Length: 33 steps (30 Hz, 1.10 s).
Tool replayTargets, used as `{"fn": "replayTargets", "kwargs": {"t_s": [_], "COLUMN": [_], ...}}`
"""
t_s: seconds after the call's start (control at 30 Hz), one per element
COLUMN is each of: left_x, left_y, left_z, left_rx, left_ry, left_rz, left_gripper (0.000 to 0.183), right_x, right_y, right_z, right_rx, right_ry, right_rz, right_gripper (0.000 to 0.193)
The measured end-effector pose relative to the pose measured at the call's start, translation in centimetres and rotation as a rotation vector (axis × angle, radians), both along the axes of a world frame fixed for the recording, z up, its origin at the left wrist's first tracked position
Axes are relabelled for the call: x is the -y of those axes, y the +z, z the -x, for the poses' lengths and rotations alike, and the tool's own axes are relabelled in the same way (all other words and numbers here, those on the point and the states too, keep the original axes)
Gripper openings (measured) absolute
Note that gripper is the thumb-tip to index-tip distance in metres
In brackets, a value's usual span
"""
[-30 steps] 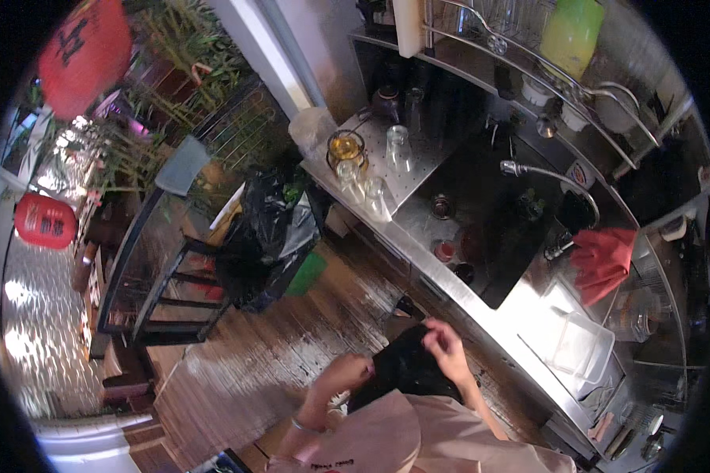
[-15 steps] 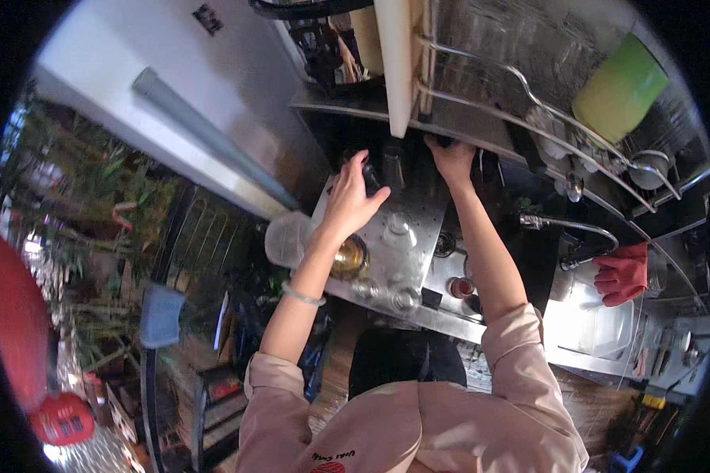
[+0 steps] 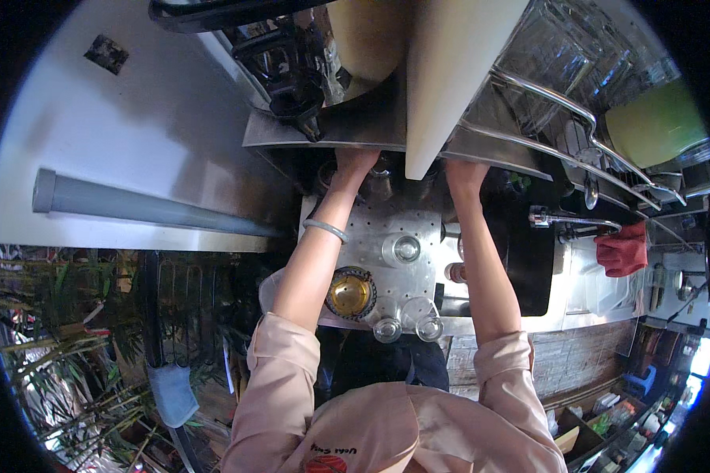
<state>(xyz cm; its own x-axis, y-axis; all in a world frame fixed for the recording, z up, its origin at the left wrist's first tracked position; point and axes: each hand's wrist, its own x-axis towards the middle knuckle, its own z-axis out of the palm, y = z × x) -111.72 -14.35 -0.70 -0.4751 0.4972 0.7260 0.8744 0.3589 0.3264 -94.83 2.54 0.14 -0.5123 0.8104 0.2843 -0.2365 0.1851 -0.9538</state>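
Note:
Both arms reach forward over the perforated steel drainboard point(image 3: 371, 229). My left hand point(image 3: 356, 162) goes in under the edge of the steel shelf point(image 3: 355, 130), beside dark-looking glasses point(image 3: 380, 184); its fingers are hidden. To the right of a thick white board point(image 3: 450, 87), my right hand point(image 3: 465, 175) is also partly under the shelf, and its fingers are out of sight. A clear glass point(image 3: 405, 249) stands on the drainboard between my forearms. Nearer me are a round amber-coloured vessel point(image 3: 350, 294) and more clear glasses point(image 3: 427, 322).
A curved tap point(image 3: 572, 221) and a red glove or cloth point(image 3: 622, 251) are at the right, by the dark sink point(image 3: 528, 276). Above hangs a wire rack point(image 3: 552, 150) with glassware and a green container point(image 3: 659, 122). A grey pipe point(image 3: 150, 209) runs along the left wall.
My left hand, earlier open above the drainboard, has moved forward under the shelf edge. My right hand remains at the shelf edge. The view has shifted, bringing the shelf and white board closer.

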Motion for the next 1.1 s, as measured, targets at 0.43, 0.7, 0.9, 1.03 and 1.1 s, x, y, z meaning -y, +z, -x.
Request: {"fn": "replayTargets", "kwargs": {"t_s": [0.43, 0.7, 0.9, 1.03, 1.1], "left_x": [5.8, 3.6, 2.6, 4.4, 6.2], "left_y": [7.9, 8.2, 8.8, 8.6, 8.8], "left_z": [-9.3, -12.5, -12.9, -13.7, -15.3], "left_rx": [0.594, 0.684, 0.371, 0.808, 0.863], "left_ry": [-0.015, -0.16, -0.097, -0.124, -0.225], "left_rz": [-0.576, -0.414, -0.09, -0.317, -0.608], "left_gripper": [0.057, 0.072, 0.075, 0.081, 0.076], "right_x": [4.8, 5.8, 5.1, 4.4, 4.0], "right_y": [-3.7, -7.9, -7.0, -3.5, -0.4], "right_z": [-4.9, -3.9, -5.9, -8.1, -10.2], "right_rx": [0.559, 0.522, 0.791, 0.802, 0.718], "right_ry": [0.171, 0.084, 0.215, 0.247, 0.281], "right_rz": [-0.45, -0.361, -0.54, -0.702, -0.812], "right_gripper": [0.119, 0.119, 0.118, 0.112, 0.107]}}
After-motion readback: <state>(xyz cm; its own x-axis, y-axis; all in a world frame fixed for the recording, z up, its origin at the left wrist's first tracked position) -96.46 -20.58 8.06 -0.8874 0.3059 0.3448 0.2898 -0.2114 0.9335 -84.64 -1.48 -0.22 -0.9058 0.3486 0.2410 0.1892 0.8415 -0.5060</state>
